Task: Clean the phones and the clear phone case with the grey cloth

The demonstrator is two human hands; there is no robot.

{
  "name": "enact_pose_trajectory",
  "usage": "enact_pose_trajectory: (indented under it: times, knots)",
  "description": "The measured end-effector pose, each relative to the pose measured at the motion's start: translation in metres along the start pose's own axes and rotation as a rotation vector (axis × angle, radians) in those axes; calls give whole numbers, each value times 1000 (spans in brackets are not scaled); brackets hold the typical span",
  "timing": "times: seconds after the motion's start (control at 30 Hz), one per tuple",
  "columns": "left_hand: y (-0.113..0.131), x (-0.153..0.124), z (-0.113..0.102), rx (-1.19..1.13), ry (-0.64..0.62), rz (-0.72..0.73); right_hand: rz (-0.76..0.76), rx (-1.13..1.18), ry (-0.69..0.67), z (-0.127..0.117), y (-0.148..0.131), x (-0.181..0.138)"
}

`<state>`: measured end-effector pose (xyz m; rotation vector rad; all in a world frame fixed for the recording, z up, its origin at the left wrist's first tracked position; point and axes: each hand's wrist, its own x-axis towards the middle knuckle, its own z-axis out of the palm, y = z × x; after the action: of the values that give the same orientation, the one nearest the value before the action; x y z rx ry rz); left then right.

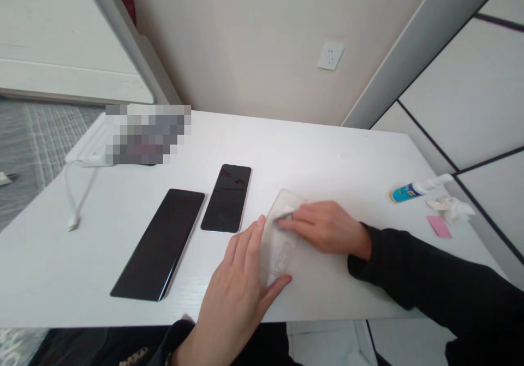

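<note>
A clear phone case [279, 234] lies flat on the white table [327, 153] near its front edge. My left hand [239, 287] steadies the case, fingers along its left side and thumb at its near end. My right hand [325, 227] rests on the case's far right part and pinches a small white piece, perhaps a wipe, against it. A black phone [227, 197] lies screen-up just left of the case, with a larger black tablet [160, 242] beside it.
A white cable [77, 197] trails over the table's left part. At the right edge sit a small white bottle with a blue label [417, 187], a crumpled tissue [450, 208] and a pink slip [439, 226]. A wall socket [330, 55] is behind.
</note>
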<state>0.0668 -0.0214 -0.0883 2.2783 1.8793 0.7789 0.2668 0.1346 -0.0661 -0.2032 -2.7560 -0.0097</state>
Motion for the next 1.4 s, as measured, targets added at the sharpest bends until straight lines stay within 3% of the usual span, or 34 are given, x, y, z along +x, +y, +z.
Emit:
enact_pose_trajectory:
  times: [0.1,0.27,0.3,0.47,0.67,0.83,1.0,1.1,1.17,1.3,1.4]
  knots:
    - [2,1,-2,65,-21,-7,148,-26,26,2,13,-3]
    - [2,-2,-8,76,-42,5,-190,131,51,2,-10,3]
    - [2,-4,-10,74,-46,4,-186,137,66,1,-9,3]
    - [-7,-11,-20,33,-52,-59,131,35,97,1,2,3]
    - [-14,-9,-20,-153,-73,-179,-122,248,-33,1,-37,8]
    - [-11,-7,-21,-186,-75,-209,111,102,-110,2,-30,6]
    - [-8,-4,-23,-257,-80,-222,-77,317,-184,6,-46,9]
    - [-8,-5,-23,-264,-90,-227,12,170,-166,7,-51,10]
    - [-9,-6,-23,-286,-89,-238,22,150,-170,7,-50,10]
    - [-10,-7,-21,-328,-86,-217,-140,218,-167,3,-32,7]
    - [-12,-5,-19,-277,-39,-141,-56,95,-148,-1,-9,3]
